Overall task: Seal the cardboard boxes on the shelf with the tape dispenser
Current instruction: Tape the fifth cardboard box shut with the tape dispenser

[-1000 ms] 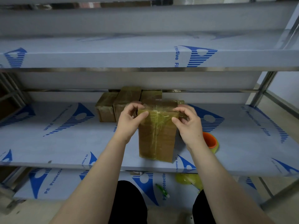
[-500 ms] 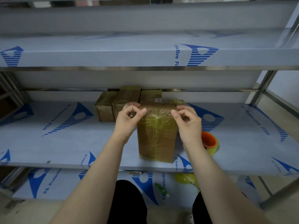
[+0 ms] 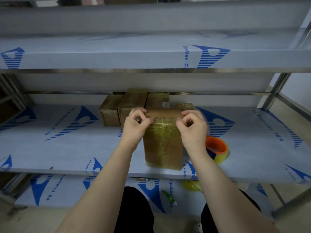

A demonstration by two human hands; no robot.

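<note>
Nearest, the person's dark trousers [image 3: 134, 209] fill the bottom edge, with the lowest shelf [image 3: 50, 190] just beyond them carrying a green pen-like item [image 3: 169, 197] and a yellowish lump [image 3: 191, 185] (too blurred to name). Above that, both forearms reach over the middle shelf [image 3: 67, 148], which is covered in blue-printed protective film. The front box [image 3: 164, 143] stands upright near that shelf's front edge, its face crossed with clear tape. The left hand [image 3: 136, 126] and the right hand [image 3: 193, 127] each pinch at one upper front corner of it, thumb against curled forefinger; whether they grip tape or bare cardboard I cannot tell. The tape roll [image 3: 217, 149], orange-cored, lies on the shelf just right of the box, beside the right wrist. Behind, the rear boxes [image 3: 133, 101] stand clustered together against the back rail. The upper shelf [image 3: 117, 59] spans overhead.
</note>
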